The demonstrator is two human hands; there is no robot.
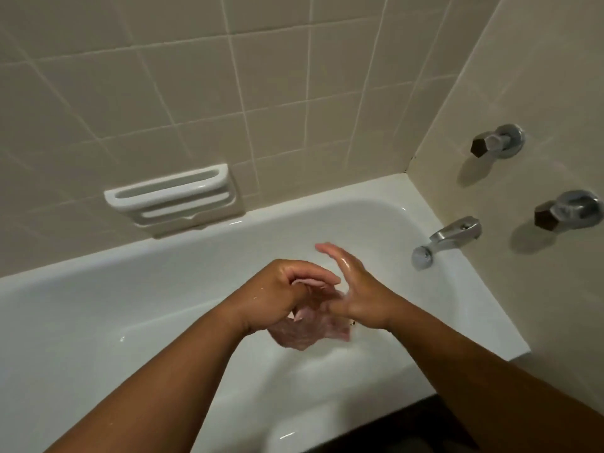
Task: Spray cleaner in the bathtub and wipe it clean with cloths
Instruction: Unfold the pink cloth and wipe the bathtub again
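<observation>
Both my hands are over the white bathtub [98, 308], above its basin. My left hand [287, 289] grips a wet pink cloth [310, 331], its fingers curled round the upper part while the rest hangs below. My right hand [356, 289] touches the cloth at its lower fingers, with the index finger and thumb stretched out straight. Both hands look wet. No spray bottle is in view.
A chrome spout [447, 238] juts from the right wall over the tub's end, with two taps [500, 140] [572, 209] above it. A white ceramic soap dish [173, 197] is set into the tiled back wall. The dark floor [408, 429] shows below the tub's front rim.
</observation>
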